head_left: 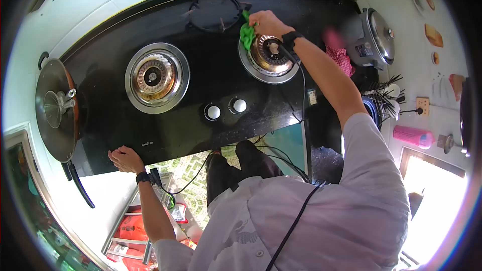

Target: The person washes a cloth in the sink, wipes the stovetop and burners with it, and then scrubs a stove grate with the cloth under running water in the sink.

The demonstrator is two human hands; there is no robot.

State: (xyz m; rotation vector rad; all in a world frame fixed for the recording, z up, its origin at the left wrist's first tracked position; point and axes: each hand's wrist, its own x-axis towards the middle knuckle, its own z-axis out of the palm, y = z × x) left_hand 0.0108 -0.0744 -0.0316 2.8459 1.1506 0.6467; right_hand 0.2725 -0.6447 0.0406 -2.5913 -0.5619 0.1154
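Observation:
My right hand (270, 24) is closed on a green cloth (246, 36) at the far left rim of the right gas burner (267, 76). A black strap with a small device and a cable circles that wrist and hides part of the burner. My left hand (126, 160) rests with fingers apart on the front left edge of the black glass hob (211, 65), holding nothing. The left burner (157, 105) lies bare, its pan support off. One black pan support (192, 19) sits at the back of the hob.
A wok (52, 135) with a long handle leans at the left end. At the right stand a rice cooker (369, 40), a red checked cloth (341, 61) and a chopstick holder (370, 109). Two knobs (227, 109) sit at the front. Black cables hang from my wrists.

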